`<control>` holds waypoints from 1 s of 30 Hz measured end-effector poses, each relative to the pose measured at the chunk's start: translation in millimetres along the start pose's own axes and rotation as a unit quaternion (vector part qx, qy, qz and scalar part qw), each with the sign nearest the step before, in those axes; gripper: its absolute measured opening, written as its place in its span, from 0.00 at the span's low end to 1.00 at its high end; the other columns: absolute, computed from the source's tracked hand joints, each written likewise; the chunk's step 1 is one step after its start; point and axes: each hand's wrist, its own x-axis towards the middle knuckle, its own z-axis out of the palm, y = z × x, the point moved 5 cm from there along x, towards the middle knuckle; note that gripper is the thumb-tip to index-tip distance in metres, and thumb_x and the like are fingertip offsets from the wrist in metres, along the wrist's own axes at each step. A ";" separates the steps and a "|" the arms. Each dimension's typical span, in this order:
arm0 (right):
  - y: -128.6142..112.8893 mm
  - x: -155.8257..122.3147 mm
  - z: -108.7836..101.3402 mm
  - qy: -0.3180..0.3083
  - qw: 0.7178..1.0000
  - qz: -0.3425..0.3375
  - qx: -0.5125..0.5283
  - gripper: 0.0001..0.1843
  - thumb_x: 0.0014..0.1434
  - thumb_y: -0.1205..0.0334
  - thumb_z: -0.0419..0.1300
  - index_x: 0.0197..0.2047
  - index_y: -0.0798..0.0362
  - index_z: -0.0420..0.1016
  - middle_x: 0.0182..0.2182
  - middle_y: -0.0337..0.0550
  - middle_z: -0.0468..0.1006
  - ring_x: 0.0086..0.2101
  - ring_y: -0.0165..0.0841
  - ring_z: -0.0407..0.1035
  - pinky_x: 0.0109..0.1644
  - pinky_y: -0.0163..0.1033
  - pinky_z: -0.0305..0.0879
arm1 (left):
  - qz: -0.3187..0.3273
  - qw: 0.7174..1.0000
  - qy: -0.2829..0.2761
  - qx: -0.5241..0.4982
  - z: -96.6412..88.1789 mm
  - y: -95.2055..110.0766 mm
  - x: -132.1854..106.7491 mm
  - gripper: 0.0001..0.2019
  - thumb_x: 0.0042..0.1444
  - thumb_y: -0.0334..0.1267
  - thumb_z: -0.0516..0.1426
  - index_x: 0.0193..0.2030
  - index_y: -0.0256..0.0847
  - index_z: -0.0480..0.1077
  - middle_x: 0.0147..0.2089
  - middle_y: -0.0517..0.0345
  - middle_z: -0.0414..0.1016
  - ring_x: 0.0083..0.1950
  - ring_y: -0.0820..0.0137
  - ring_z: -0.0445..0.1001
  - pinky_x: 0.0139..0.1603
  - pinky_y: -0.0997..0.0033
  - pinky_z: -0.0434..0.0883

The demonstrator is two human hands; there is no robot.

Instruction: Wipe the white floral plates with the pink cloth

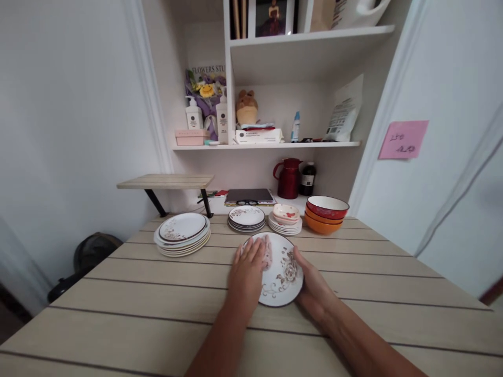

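Observation:
A white plate with a brown flower pattern (283,272) lies flat on the wooden table (157,293) in front of me. My left hand (248,269) rests flat on the plate's left part, fingers stretched out. My right hand (312,285) touches the plate's right rim, thumb along the edge; the other fingers are hidden.
Behind the plate stand a stack of large plates (182,234), a stack of small plates (247,218), a small patterned bowl on saucers (286,218) and stacked red and orange bowls (326,213). A red jug (288,178) and shelves with bottles lie beyond.

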 end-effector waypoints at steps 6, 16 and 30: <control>3.3 -6.1 4.1 0.024 0.999 0.002 -0.028 0.31 0.59 0.44 0.56 0.59 0.55 0.67 0.47 0.51 0.80 0.48 0.42 0.73 0.58 0.50 0.62 | -0.011 1.000 0.003 0.001 -1.7 -0.1 -1.3 0.26 0.64 0.34 0.45 0.69 0.43 0.49 0.70 0.57 0.53 0.72 0.66 0.46 0.69 0.53 0.52; -3.1 -2.8 1.7 0.062 0.997 -0.028 0.035 0.22 0.62 0.49 0.54 0.52 0.55 0.73 0.44 0.48 0.81 0.45 0.39 0.75 0.56 0.46 0.64 | 0.135 0.989 -0.033 -0.039 8.8 26.2 -11.9 0.33 0.61 0.32 0.48 0.71 0.47 0.38 0.73 0.59 0.42 0.73 0.66 0.37 0.70 0.51 0.49; -11.4 6.8 -7.8 0.034 0.995 -0.051 0.080 0.24 0.63 0.49 0.51 0.55 0.54 0.70 0.46 0.50 0.80 0.48 0.41 0.73 0.57 0.52 0.63 | -0.006 0.998 0.067 0.005 -13.8 11.8 -5.6 0.29 0.57 0.24 0.50 0.58 0.64 0.65 0.71 0.57 0.49 0.69 0.54 0.51 0.62 0.42 0.57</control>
